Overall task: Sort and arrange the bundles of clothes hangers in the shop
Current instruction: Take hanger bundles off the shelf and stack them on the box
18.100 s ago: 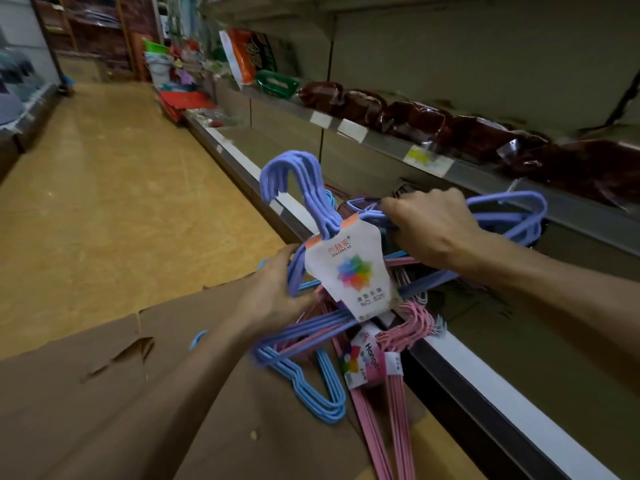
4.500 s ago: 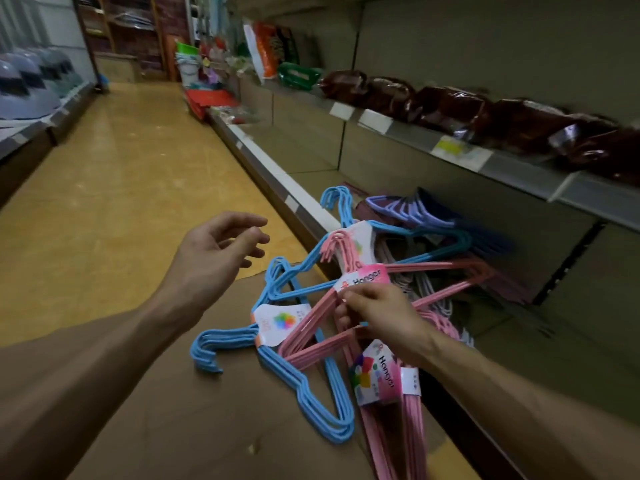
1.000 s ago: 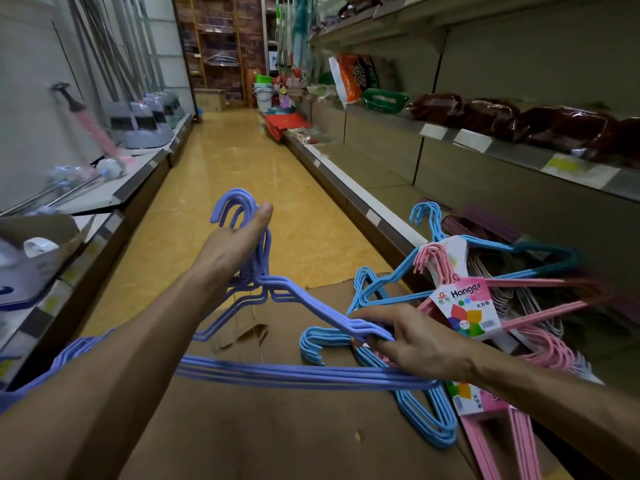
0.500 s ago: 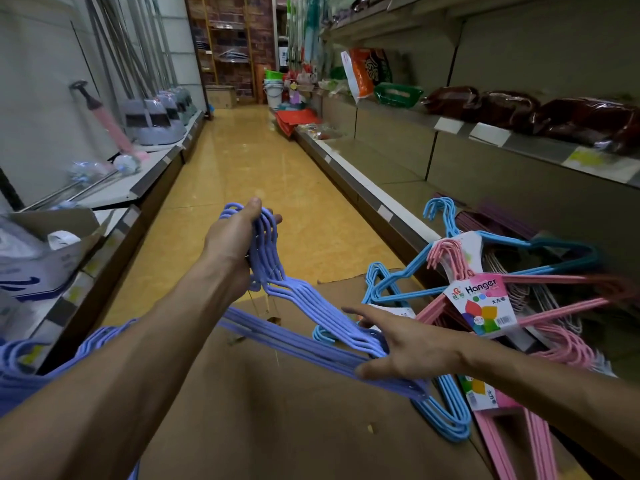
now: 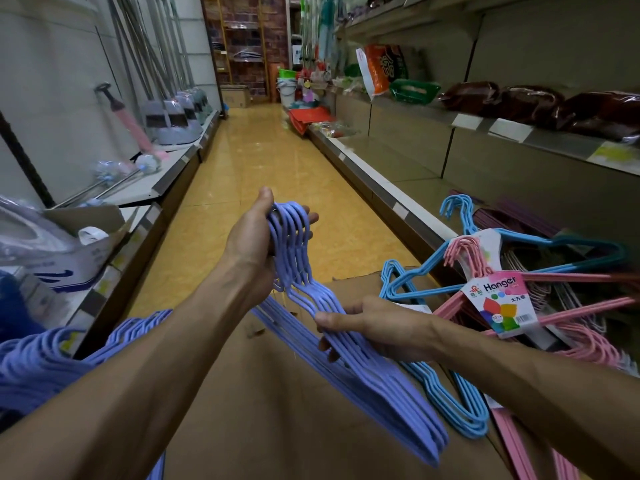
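- The purple hangers were held as one bundle between both hands, above the flat cardboard lying on the floor.
- The left hand gripped the bunched hooks at the top, thumb up and fingers curled round them.
- The right hand held the sloping shoulders of the same bundle lower down, thumb on top and fingers wrapped beneath.
- The bundle's far end hung down toward the near edge of the cardboard.
- More purple hangers were draped beside the left forearm.
- Blue hangers lay on the right edge of the cardboard, partly under the right wrist.
- Pink hangers, with a card label reading "Hanger", rested against the front edge of the bottom shelf on the right, tangled with another blue bundle.
- Dark brown packets sat along the upper shelf.
- Dustpans stood on the left-hand shelf across the yellow aisle floor.
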The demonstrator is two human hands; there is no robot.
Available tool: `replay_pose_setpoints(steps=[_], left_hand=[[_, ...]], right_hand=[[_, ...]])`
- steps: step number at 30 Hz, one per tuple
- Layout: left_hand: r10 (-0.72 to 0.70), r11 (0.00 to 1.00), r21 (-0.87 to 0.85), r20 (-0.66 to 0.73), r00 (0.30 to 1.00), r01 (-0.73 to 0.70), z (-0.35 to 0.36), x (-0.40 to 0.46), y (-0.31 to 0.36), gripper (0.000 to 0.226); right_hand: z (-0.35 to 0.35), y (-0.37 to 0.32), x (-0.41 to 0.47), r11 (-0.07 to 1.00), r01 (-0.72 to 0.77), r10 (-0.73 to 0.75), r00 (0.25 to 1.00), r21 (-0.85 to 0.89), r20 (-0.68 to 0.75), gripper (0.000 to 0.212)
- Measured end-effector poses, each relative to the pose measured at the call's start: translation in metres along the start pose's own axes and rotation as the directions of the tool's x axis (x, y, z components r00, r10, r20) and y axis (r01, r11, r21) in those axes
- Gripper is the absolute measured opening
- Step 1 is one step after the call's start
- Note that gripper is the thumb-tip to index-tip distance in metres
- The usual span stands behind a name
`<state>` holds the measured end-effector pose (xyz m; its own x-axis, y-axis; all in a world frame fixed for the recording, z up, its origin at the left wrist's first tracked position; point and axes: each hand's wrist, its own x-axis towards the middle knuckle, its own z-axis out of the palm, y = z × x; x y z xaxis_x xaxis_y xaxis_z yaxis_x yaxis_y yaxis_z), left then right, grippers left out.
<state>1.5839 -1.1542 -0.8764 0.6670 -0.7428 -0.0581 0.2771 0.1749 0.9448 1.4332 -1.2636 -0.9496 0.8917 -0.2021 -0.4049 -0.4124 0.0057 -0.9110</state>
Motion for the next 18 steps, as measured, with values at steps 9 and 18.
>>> replay_pose_setpoints(steps=[9, 18], left_hand=[[-0.007, 0.986, 0.168, 0.093, 0.996, -0.008, -0.010, -0.006, 0.001, 0.050], [0.026, 0.975, 0.219, 0.064, 0.998, -0.040, -0.049, -0.010, 0.007, 0.039]], right_hand=[[0.039, -0.014, 0.014, 0.940, 0.015, -0.024, 0.999, 0.341, 0.023, 0.017], [0.055, -0.023, 0.027, 0.912, -0.086, -0.038, 0.955, 0.401, 0.293, 0.012]])
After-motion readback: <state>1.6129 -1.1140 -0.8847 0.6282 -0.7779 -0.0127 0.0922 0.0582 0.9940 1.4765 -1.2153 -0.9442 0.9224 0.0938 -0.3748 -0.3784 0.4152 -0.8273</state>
